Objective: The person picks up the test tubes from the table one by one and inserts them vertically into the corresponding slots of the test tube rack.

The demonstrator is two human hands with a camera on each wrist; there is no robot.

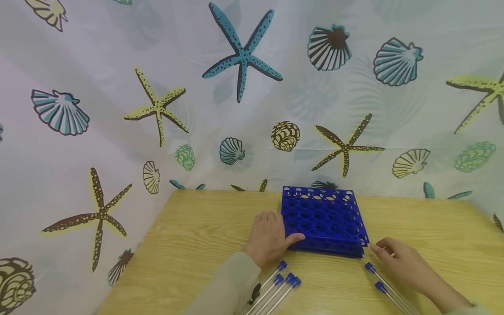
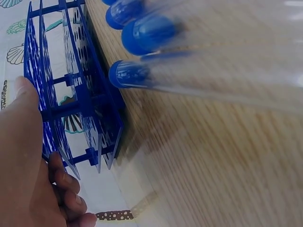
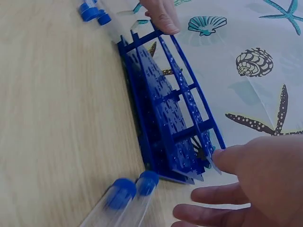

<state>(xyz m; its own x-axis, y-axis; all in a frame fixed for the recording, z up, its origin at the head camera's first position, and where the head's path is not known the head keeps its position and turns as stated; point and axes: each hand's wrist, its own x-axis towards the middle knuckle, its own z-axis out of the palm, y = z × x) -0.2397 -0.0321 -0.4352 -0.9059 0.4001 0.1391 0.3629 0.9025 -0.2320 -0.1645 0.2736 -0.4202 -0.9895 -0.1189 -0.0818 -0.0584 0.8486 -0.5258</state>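
Observation:
A blue plastic test tube rack [image 1: 323, 218], with tiers of round holes, stands on the wooden table. My left hand [image 1: 267, 234] holds its left end, the thumb over the front edge; in the left wrist view the fingers [image 2: 71, 198] curl by the rack's side. My right hand [image 1: 401, 262] is beside the front right corner, fingers apart and holding nothing. In the right wrist view its thumb [image 3: 232, 161] overlaps the rack's corner; contact is hard to tell. Several clear test tubes with blue caps [image 1: 290, 276] lie below my left hand, and two capped tubes [image 1: 379, 286] beside my right.
The light wood tabletop [image 1: 204, 236] ends at a hanging cloth [image 1: 260, 113] printed with shells and starfish, behind the rack and along the left. The loose tubes lie in front of the rack, caps towards it.

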